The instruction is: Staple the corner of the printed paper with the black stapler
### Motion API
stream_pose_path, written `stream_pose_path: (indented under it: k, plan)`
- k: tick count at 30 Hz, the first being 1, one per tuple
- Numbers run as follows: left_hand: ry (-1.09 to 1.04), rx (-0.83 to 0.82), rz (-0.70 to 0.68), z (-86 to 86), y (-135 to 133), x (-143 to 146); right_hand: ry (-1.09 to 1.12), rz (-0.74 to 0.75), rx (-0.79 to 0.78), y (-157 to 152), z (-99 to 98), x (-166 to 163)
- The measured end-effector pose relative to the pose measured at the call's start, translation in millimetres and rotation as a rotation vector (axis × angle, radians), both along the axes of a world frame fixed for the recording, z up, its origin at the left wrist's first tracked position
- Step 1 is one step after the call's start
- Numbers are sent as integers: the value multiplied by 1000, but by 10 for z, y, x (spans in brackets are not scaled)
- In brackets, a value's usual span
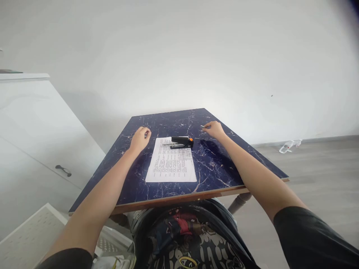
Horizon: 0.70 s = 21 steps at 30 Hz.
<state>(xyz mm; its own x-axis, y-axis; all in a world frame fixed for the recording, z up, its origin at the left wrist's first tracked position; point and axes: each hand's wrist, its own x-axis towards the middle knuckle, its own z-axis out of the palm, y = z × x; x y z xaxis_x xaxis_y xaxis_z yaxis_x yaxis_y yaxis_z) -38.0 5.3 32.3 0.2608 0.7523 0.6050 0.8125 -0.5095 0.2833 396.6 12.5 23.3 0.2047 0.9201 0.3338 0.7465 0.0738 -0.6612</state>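
Note:
A printed white sheet of paper (171, 161) lies in the middle of a dark blue marbled table (218, 168). A black stapler with an orange tip (182, 142) rests across the sheet's far edge. My left hand (139, 138) rests on the table left of the paper, its fingers curled into a loose fist. My right hand (213, 129) lies to the right of the stapler, fingers pinched on a small thin light object (202, 126) that I cannot make out.
A white cabinet (33, 127) with a dark handle (63, 170) stands to the left. A white wall runs behind the table. Grey floor extends to the right, with a clear plastic bottle (288, 146) lying by the baseboard. A perforated white panel (28, 239) is at lower left.

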Motion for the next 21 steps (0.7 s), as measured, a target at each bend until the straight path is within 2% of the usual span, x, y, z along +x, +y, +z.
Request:
stream_pose_path:
  k: [3,6,13,17,19,21]
  plan:
    - [167,-225,185,-167,248,-285,-47,-30,-63,106,-110,195]
    - [210,-319,226,-282,363,-372,-60,-10,-96,160,-183,228]
    - [254,-325,258,-241,352,-348,-72,-23,-92,219,-262,262]
    - [231,-303,228,-210,314,-331,-79,-30,3,153,-208,167]
    - [198,-288,205,-193,284,-279,-81,19,77,91,-155,45]
    - [157,-273,165,-168,235,-188,-93,147,172,25,-111,-109]
